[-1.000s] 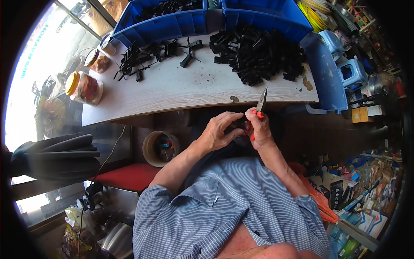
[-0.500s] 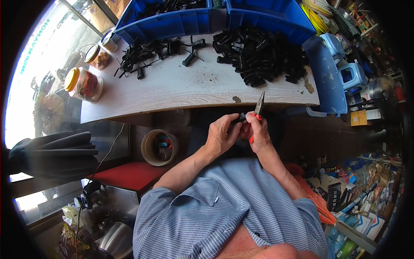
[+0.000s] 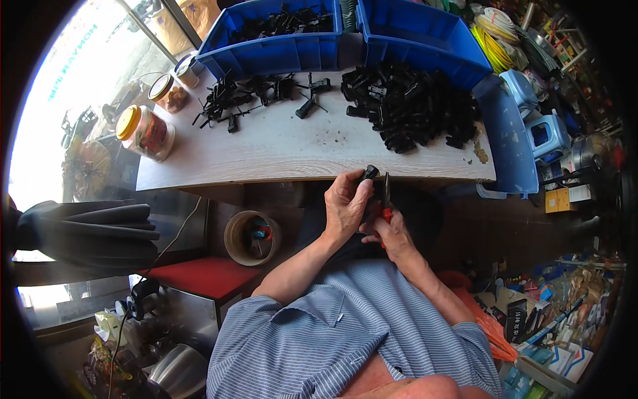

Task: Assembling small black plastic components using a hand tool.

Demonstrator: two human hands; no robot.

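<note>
Just in front of the table's near edge, my left hand pinches a small black plastic part between thumb and fingers. My right hand is closed round red-handled pliers, their dark narrow jaws pointing up toward the table. The jaws stand beside the black part, a little apart from it. On the white table, a big heap of similar black parts lies to the right. Black pieces with thin prongs are clustered at the left, and a separate one lies nearer the middle.
Two blue bins stand along the table's back; the left one contains black pieces. A yellow-lidded jar sits at the left edge. Below the table is a round bucket. Blue stools stand at the right.
The pliers' jaws have swung from leaning right to nearly upright and have moved left and down. My left hand has raised the black part above its fingertips. The view has shifted slightly.
</note>
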